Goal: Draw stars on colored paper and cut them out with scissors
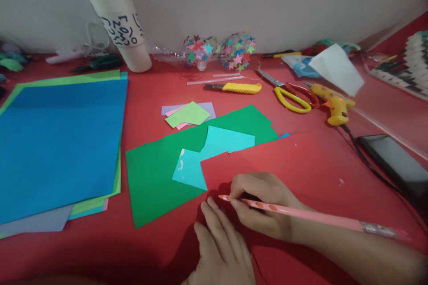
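Note:
My right hand point(264, 205) grips a pink pencil point(314, 217) near its sharpened end, with the eraser end pointing right. The pencil tip is over or on a red sheet point(284, 164), just beyond the fingertips of my left hand point(222, 247). That hand lies flat with its fingers stretched out, pressing on the red surface. Under the red sheet's far edge lie a green sheet point(154, 173) and a cut light-blue piece point(230, 139). Whether there is any drawn line at the tip I cannot tell.
Coloured sheets point(63, 142) are stacked on the left. Small paper pieces point(189, 115), a yellow cutter point(240, 88), scissors point(290, 98), a yellow glue gun point(336, 104) and a phone point(391, 160) lie beyond and to the right. A white tumbler point(123, 31) and star-covered balls point(237, 51) stand by the wall.

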Demonstrator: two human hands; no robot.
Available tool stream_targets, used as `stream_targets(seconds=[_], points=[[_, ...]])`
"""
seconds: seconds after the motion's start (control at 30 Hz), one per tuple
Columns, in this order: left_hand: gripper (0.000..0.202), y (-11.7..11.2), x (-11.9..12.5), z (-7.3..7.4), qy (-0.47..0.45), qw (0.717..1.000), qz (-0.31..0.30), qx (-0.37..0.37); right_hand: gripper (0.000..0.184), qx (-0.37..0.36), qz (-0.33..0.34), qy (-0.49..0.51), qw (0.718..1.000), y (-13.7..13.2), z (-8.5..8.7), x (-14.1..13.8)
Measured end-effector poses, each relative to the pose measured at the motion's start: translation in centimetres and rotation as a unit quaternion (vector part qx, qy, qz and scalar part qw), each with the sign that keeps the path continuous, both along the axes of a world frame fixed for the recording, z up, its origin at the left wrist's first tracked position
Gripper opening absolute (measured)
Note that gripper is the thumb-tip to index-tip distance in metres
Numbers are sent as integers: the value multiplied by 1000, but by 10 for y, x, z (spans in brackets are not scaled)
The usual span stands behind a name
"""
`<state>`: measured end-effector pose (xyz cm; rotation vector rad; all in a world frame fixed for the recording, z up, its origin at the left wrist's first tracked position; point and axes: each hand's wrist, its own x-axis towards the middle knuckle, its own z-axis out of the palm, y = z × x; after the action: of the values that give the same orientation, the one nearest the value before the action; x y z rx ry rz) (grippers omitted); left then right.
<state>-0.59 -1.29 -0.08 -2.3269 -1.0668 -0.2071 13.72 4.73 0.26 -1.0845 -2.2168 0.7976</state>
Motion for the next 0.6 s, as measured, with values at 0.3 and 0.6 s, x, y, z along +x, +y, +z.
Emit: stream_targets(seconds=[0.3, 0.6], points=[[35, -1, 0, -3, -5, 1000, -3, 8, 14, -47, 7, 18, 999, -1, 6, -1], [35, -3, -1, -5, 11, 1000, 2, 13, 7, -226, -130, 143, 955, 22, 12, 14]])
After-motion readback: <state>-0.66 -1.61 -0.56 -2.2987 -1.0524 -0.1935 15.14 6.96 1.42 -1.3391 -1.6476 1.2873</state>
